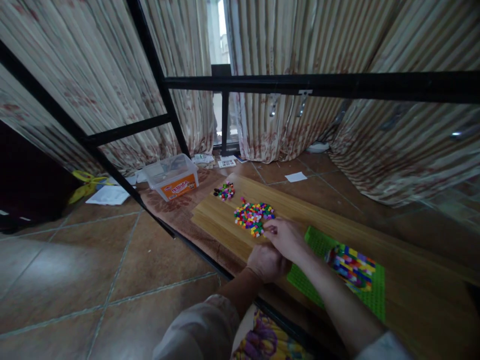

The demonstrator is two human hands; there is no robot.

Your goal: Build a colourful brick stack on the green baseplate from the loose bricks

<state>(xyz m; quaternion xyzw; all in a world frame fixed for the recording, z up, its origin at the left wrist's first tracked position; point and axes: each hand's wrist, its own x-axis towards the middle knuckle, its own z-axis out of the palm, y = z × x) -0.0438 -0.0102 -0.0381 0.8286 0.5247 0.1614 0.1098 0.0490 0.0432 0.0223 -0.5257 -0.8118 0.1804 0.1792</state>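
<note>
Closest to me, the left hand (pixel 267 262) is curled at the near edge of a wooden tabletop (pixel 221 225); its fingers are hidden, so I can't tell whether it grasps anything. Just beyond it, the right hand (pixel 285 237) has its fingertips drawn together at the edge of the larger brick heap (pixel 253 216); whether a brick sits between them, I can't tell. One green baseplate (pixel 378 295) lies under and beside the right forearm, partly covered by a brick mosaic (pixel 352 270) in red, yellow, blue, orange and white. The heaps number two: the larger, bright and loosely spread mid-table, and a smaller heap (pixel 225 191) with some dark pieces near the left end. Bare wood runs along the far edge, leaving room there. Past that end stands one clear plastic box (pixel 165 180), orange-labelled; striped curtains (pixel 300 40) hang behind.
</note>
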